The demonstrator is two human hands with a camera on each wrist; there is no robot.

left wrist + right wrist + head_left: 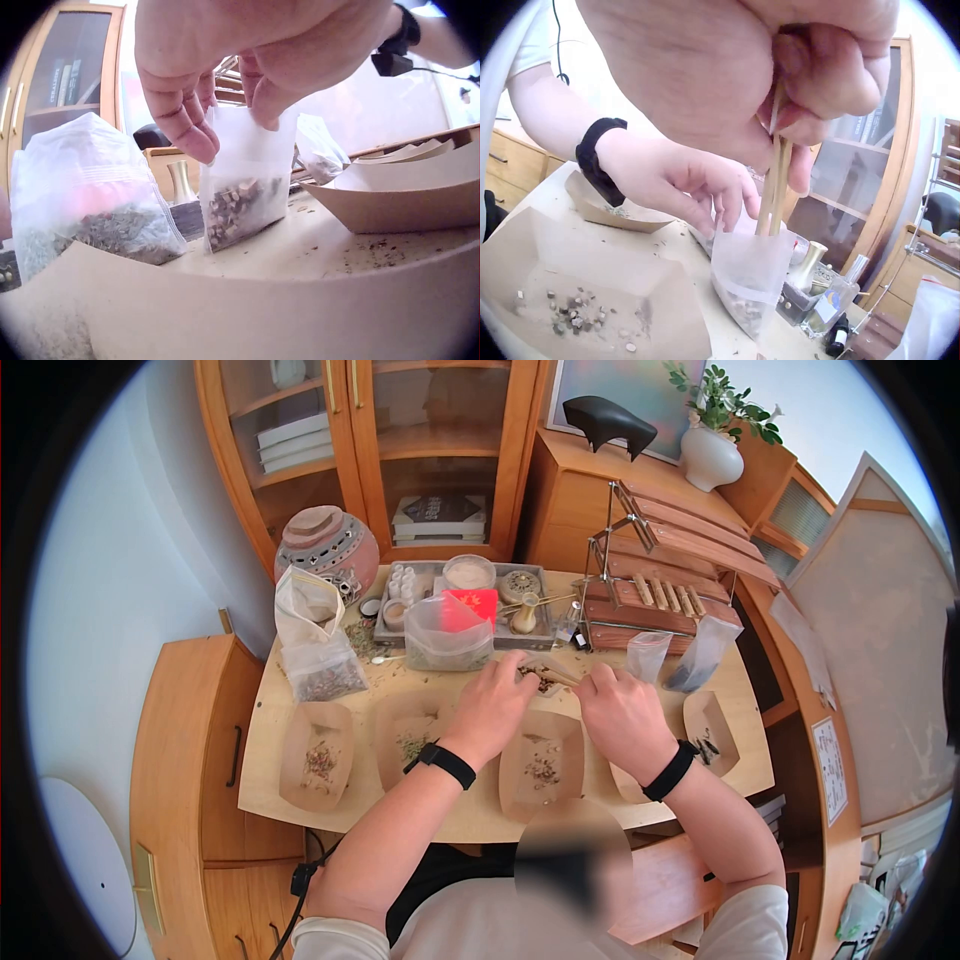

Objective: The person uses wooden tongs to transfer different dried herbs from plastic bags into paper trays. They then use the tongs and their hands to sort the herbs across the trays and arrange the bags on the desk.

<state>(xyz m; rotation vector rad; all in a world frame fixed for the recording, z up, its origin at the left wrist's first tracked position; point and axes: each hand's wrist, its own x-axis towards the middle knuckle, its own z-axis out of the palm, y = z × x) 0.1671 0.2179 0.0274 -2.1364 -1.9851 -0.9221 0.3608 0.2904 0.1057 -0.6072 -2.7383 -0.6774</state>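
My left hand (pixel 495 700) holds the top edge of a small translucent bag (pixel 247 195). The bag stands upright on the table, its lower part filled with chopped brown dried pieces. In my right hand (pixel 622 710) is a pair of wooden tweezers (pixel 776 187), gripped between thumb and fingers. Their tips reach down into the mouth of the bag, partly hidden behind its wall in the right wrist view. Just in front of the bag lies a paper tray (pixel 660 300) with similar chopped pieces scattered in it.
More paper trays (pixel 316 785) with small dried bits line the table's front. Behind are a larger bag of green herb (pixel 97 232), a grey tray (pixel 385 632) of jars and a slatted wooden rack (pixel 640 625). A pinkish pot (pixel 325 550) stands back left.
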